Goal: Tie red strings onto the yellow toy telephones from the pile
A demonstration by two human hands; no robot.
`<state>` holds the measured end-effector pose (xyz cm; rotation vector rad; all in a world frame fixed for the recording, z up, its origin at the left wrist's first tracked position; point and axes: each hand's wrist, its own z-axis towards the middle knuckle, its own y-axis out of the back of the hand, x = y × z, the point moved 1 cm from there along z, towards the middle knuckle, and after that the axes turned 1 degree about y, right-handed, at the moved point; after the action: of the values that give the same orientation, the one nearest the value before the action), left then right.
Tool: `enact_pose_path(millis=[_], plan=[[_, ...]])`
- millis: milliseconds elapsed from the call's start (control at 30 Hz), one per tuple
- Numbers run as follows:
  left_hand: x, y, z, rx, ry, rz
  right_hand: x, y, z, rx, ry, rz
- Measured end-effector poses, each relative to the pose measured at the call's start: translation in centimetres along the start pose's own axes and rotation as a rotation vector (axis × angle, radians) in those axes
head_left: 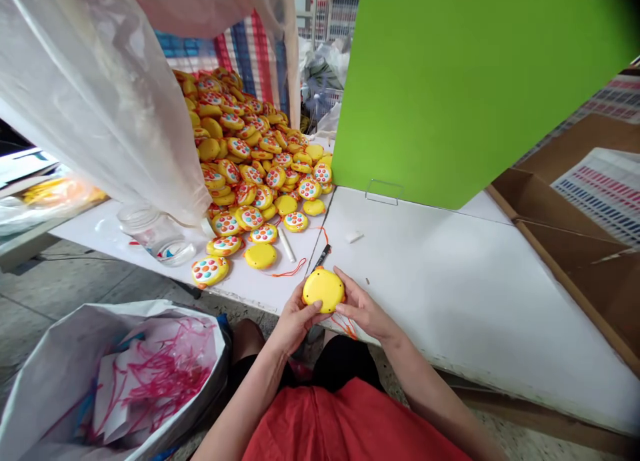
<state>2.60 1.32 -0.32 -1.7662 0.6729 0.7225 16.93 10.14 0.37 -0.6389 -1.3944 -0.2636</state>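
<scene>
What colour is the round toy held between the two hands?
The round toy shows plain yellow, best seen in the head view.

1 head-worn camera — facing forward and down at the hands [296, 319].

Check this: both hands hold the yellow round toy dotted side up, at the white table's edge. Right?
No. The head view shows the yellow round toy plain yellow side up, not dotted. The left hand and right hand do hold it at the white table's edge.
</scene>
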Motion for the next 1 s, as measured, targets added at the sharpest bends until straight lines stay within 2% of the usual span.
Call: enact_pose_path(millis=[200,400,500,567,733,800,900,1000], plan=[[0.8,0.0,-0.5,-0.164,-0.076,0.159,-1.6,-1.3,0.6,-0.223,0.094,-0.314],[1.4,0.1,-1.2,-0.197,-0.098,0.171,-2.7,-2.0,1.3,-0.382,0.153,-0.459],[1.7,0.2,-1.4,-0.175,-0.085,0.170,-2.7,-2.0,1.6,-0.447,0.137,-0.488],[1.8,0.3,-1.3,-0.153,-0.078,0.167,-2.4,-1.9,1.9,-0.431,0.097,-0.480],[1.7,0.5,-1.8,-0.150,-0.089,0.100,-1.0,-2.3,1.6,-0.195,-0.008,-0.403],[1.8,0.4,-2.4,-0.129,-0.104,0.060,-1.0,-2.2,0.9,-0.166,-0.073,-0.389],[2.4,0.7,-2.5,-0.074,-0.124,0.069,-2.3,-0.4,0.5,-0.196,-0.164,-0.433],[3.0,1.9,-1.7,-0.044,-0.160,0.167,-5.0,2.2,1.3,-0.204,-0.256,-0.442]])
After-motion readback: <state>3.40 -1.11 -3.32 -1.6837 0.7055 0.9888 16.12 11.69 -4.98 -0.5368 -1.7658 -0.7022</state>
